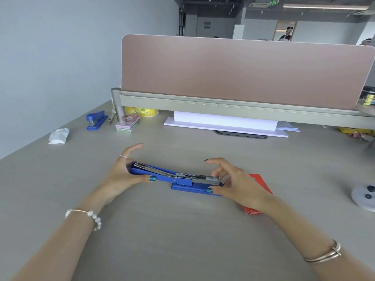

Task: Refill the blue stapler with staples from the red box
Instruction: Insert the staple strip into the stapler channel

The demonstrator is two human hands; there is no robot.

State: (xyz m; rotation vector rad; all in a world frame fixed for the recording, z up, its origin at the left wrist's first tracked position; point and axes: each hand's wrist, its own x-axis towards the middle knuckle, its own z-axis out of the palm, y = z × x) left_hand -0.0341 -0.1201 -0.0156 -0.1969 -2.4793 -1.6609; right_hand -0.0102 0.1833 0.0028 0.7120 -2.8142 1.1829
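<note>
- Head view: stapler [178, 178] lies swung open mid-desk, left hand [119, 177] pinching its lid, right hand [237, 185] pinching its base.
- Staples apparently not loaded; red box [261, 183] untouched.

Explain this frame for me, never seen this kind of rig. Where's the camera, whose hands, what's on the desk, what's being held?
There is no robot here: a person works with bare hands, and the single picture comes from a wide-angle camera on their head, looking forward and down. The left hand grips the swung-open top of the blue stapler, and the right hand grips its base end, so the metal staple channel lies exposed. I cannot tell whether staples are in it. The red box lies on the grey desk, mostly hidden behind the right hand and wrist. Further back on the left are a second blue stapler, a crumpled white tissue and a stack of small boxes. A pink divider panel closes off the back of the desk.
</note>
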